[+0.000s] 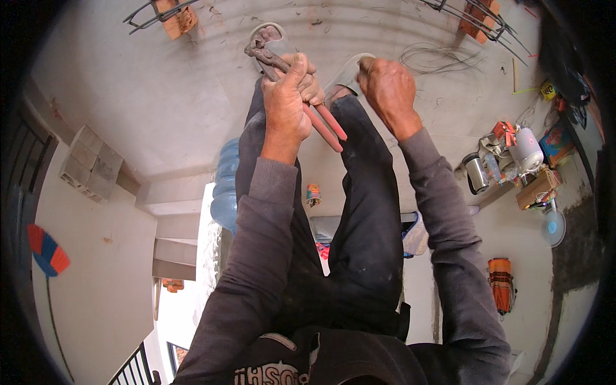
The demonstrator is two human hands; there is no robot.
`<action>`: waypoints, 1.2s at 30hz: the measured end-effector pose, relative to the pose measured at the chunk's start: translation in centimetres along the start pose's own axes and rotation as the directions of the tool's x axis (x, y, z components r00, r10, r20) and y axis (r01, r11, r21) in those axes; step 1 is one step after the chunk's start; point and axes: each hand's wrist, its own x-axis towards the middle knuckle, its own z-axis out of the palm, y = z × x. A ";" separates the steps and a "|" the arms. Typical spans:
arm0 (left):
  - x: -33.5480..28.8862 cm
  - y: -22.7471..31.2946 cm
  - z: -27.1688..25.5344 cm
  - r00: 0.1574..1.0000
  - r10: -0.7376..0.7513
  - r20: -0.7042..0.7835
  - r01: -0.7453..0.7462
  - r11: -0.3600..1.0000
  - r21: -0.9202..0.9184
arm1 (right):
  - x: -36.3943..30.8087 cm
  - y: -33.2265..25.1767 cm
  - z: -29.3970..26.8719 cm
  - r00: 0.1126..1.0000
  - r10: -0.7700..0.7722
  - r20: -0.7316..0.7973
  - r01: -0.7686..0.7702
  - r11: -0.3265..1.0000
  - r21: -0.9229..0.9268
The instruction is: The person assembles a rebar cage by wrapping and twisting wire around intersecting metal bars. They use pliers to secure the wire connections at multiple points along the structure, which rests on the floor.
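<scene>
My left hand (pixel 289 106) is closed round a pair of pincers (pixel 325 131) with red-coated handles. Their dark metal jaws point up and away to the left, and the handle ends stick out below my fingers. My right hand (pixel 390 93) is curled, thumb and forefinger pressed together, a little right of the pincers and not touching them. Whatever its fingers may hold is hidden or too small to tell. Both hands are raised above my legs and feet. Beyond my right hand, a loose coil of thin wire (pixel 443 59) lies on the floor.
Steel bar frames (pixel 144 16) rest on bricks (pixel 178 20) at the far edge. Grey blocks (pixel 90 163) and a broom (pixel 48 250) are at left, a blue water jug (pixel 224 186) near my left leg. At right stand a thermos (pixel 476 173) and an orange bag (pixel 502 285).
</scene>
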 end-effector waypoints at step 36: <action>0.1 0.3 0.0 1.000 -0.004 0.002 0.004 0.977 -0.211 | -8.1 1.6 -4.7 0.743 -0.490 0.456 -0.578 -0.125 0.807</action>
